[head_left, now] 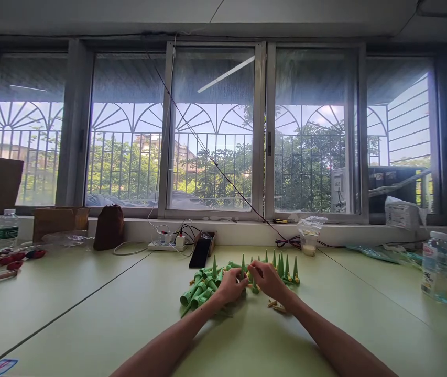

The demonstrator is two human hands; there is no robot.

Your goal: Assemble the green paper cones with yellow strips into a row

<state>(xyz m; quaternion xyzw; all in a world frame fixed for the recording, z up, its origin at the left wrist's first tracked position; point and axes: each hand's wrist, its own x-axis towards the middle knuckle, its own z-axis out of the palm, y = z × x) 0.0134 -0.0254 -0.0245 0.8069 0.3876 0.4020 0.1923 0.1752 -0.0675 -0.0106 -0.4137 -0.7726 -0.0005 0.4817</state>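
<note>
My left hand [231,285] is closed on a green cone [242,266], which points upward between the fingers. Close against it, my right hand [267,277] has its fingertips pinched; what they hold is too small to make out. A pile of green tubes and cones [199,290] lies beside my left hand. Behind and right of my right hand, several green cones with yellow parts at their bases [295,273] stand upright. Small yellowish pieces [279,307] lie on the table just below my right hand.
The pale green table [101,324] carries a phone [200,252], a power strip [166,245], a brown pouch [109,228] and a plastic cup [308,242] near the window ledge. A clear bottle [437,269] stands at right. Red items [11,257] lie far left.
</note>
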